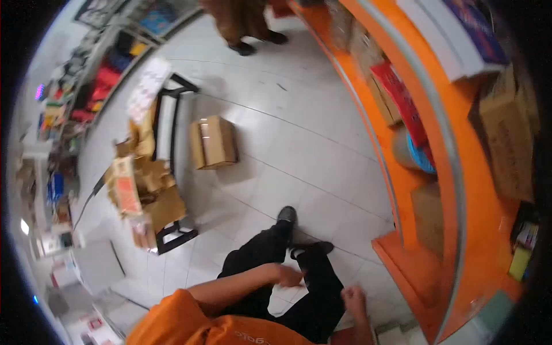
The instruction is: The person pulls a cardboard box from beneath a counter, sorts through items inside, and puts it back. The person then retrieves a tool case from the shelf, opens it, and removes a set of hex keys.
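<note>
My left hand (288, 276) hangs in front of my dark trousers, at the end of a bent forearm. Motion blur smears its fingers, and I make out nothing in it. My right hand (353, 298) is beside my other leg, its fingers curled into a loose fist with nothing showing in them. Neither hand touches any goods. Nearest to the right hand is the base of an orange shelf unit (402, 264). Below me, my dark shoes (287, 215) stand on the pale tiled floor (276, 167).
A closed cardboard box (214, 142) sits on the floor ahead. To its left, a black-framed bench (167, 129) bears torn cardboard (158, 192). Boxes (506, 138) and a red packet (399, 100) fill the orange shelves. Another person's legs (238, 26) are at the top.
</note>
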Action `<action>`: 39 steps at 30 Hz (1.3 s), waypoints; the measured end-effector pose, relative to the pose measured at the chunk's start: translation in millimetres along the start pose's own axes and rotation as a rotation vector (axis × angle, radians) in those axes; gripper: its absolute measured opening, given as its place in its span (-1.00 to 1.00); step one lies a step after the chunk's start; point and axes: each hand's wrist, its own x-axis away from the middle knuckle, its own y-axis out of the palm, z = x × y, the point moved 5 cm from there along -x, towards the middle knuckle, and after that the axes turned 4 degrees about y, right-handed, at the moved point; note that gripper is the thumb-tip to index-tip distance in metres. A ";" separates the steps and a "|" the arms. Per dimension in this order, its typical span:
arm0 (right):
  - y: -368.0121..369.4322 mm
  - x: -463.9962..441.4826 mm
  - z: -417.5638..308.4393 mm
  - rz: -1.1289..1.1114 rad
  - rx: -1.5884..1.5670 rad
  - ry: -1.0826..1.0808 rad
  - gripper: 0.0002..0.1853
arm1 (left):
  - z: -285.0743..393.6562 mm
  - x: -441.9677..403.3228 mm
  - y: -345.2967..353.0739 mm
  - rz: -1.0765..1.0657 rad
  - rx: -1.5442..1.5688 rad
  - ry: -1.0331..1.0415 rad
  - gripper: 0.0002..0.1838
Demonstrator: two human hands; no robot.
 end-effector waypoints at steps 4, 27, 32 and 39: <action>-72.0 -150.5 10.5 0.477 -0.156 -0.074 -0.54 | 23.8 -136.6 -131.4 0.894 0.062 0.446 -0.56; -390.5 -37.6 -71.8 1.978 0.375 0.239 -0.24 | 22.5 -246.5 -376.2 0.647 -0.714 0.499 -0.50; -380.1 -12.5 -56.7 1.449 0.075 0.054 -0.28 | 22.5 -253.3 -355.1 0.505 -0.762 0.543 -0.41; -354.4 -138.8 27.3 1.481 0.495 0.134 -0.41 | 21.6 -272.6 -360.8 0.442 -0.934 0.503 -0.38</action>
